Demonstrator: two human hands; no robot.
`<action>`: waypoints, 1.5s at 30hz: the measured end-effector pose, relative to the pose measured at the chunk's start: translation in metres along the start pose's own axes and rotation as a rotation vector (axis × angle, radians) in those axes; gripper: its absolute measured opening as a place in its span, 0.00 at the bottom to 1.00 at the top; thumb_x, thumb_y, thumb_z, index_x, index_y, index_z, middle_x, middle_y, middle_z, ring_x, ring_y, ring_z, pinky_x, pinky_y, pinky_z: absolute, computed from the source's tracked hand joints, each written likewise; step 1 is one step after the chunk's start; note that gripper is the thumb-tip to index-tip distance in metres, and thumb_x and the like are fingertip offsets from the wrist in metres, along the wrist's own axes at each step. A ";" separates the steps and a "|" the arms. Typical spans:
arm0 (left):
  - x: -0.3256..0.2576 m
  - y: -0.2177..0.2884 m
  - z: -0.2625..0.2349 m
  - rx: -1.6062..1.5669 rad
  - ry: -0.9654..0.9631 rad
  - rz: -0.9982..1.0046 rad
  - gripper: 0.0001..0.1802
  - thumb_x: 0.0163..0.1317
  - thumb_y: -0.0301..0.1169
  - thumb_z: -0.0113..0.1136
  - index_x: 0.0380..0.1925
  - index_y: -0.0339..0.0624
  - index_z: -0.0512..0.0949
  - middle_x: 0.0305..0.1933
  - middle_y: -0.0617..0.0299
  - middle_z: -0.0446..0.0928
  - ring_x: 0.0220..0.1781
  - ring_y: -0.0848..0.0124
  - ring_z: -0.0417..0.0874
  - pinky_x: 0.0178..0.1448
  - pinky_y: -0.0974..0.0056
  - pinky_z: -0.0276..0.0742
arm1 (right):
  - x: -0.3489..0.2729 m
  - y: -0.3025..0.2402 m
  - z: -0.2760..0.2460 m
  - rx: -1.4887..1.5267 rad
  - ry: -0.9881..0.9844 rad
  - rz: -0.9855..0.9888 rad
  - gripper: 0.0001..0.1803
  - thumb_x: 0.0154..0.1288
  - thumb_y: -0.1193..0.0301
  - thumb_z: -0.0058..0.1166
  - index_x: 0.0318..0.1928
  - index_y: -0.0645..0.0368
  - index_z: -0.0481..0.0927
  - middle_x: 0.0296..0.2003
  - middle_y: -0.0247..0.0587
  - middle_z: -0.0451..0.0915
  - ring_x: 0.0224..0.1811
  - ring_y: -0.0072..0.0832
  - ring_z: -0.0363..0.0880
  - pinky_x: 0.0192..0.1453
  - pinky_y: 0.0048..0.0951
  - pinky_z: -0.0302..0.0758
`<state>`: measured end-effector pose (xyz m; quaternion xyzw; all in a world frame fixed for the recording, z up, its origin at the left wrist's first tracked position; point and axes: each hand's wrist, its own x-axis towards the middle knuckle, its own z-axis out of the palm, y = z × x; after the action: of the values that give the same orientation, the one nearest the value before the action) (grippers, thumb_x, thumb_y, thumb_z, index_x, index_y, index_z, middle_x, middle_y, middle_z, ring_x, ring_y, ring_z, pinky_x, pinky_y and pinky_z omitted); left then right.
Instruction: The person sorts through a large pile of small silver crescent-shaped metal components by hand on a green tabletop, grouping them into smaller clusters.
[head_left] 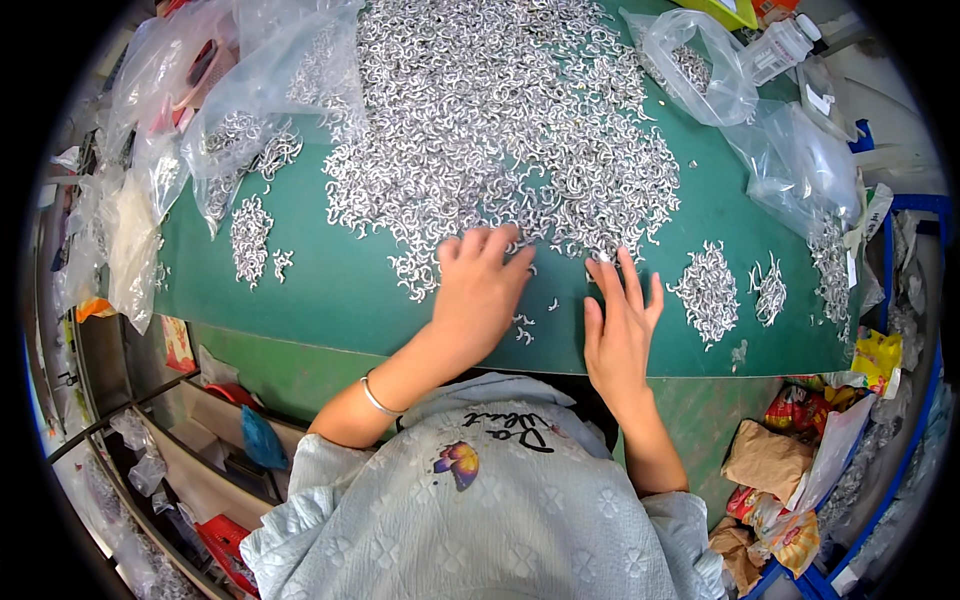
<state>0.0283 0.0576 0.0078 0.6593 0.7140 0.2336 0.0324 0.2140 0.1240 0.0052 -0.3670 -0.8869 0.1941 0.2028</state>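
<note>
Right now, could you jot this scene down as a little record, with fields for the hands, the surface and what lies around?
Left hand: the left hand has its fingertips at the main pile's near edge; whether it grips anything is unclear
Right hand: the right hand is at the same edge, fingers spread
Main pile: the main pile is of small, curved, silvery pieces
Smaller heaps: a left heap and a right heap, among others
Surface: green table
Bags: left plastic bag and right plastic bag, both clear
</note>
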 end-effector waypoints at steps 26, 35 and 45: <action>-0.002 0.010 0.007 -0.072 0.019 0.033 0.24 0.53 0.24 0.64 0.54 0.47 0.79 0.53 0.61 0.71 0.55 0.60 0.70 0.55 0.54 0.60 | 0.008 -0.005 0.002 -0.009 0.095 0.004 0.21 0.67 0.75 0.53 0.59 0.64 0.72 0.52 0.40 0.81 0.69 0.44 0.66 0.71 0.64 0.45; -0.007 0.011 0.006 -0.175 -0.027 0.002 0.24 0.56 0.24 0.63 0.55 0.43 0.77 0.52 0.60 0.70 0.53 0.60 0.70 0.55 0.55 0.61 | 0.007 -0.007 0.003 0.047 0.046 -0.049 0.21 0.67 0.76 0.53 0.60 0.67 0.70 0.51 0.42 0.82 0.71 0.43 0.65 0.72 0.63 0.44; -0.019 0.017 -0.005 -0.149 -0.113 0.047 0.22 0.56 0.24 0.63 0.53 0.38 0.77 0.51 0.58 0.71 0.53 0.60 0.71 0.54 0.55 0.62 | -0.016 -0.018 -0.007 0.175 -0.105 -0.028 0.20 0.66 0.77 0.52 0.58 0.69 0.73 0.57 0.47 0.78 0.70 0.45 0.66 0.72 0.63 0.46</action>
<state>0.0443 0.0386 0.0138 0.6838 0.6759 0.2491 0.1163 0.2173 0.1023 0.0165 -0.3246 -0.8809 0.2870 0.1903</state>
